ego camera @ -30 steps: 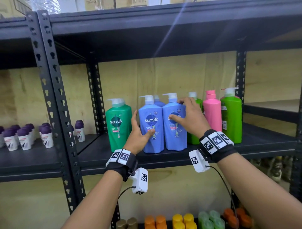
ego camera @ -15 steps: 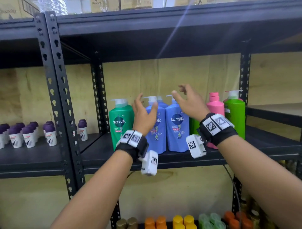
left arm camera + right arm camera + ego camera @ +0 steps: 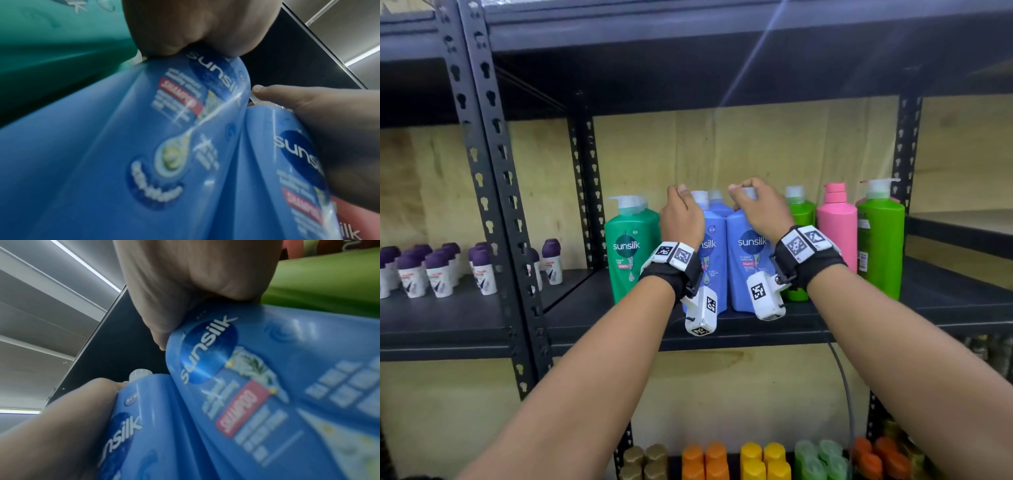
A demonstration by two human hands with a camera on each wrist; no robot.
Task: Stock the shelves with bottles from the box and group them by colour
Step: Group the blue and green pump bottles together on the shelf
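Note:
Two blue Sunsilk pump bottles stand side by side on the middle shelf (image 3: 756, 329). My left hand (image 3: 685, 195) curls over the pump top of the left blue bottle (image 3: 717, 263), its palm (image 3: 195, 24) on the bottle's shoulder. My right hand (image 3: 746, 193) pinches the pump of the right blue bottle (image 3: 746, 246), thumb (image 3: 257, 91) against the nozzle. Both bottles fill the wrist views, touching each other (image 3: 144, 146) (image 3: 267, 386). Behind them stands a third blue bottle (image 3: 719, 205), mostly hidden.
A teal-green bottle (image 3: 633, 246) stands just left of the blue ones. To their right are a lime bottle (image 3: 799, 212), a pink bottle (image 3: 837, 226) and another lime bottle (image 3: 880, 246). Small purple-capped bottles (image 3: 438, 270) fill the left bay. Coloured caps (image 3: 760, 459) show on the shelf below.
Both hands left the bottles' bodies, rose open above them, and now sit curled on the two pump tops. The head view has come closer to the shelf.

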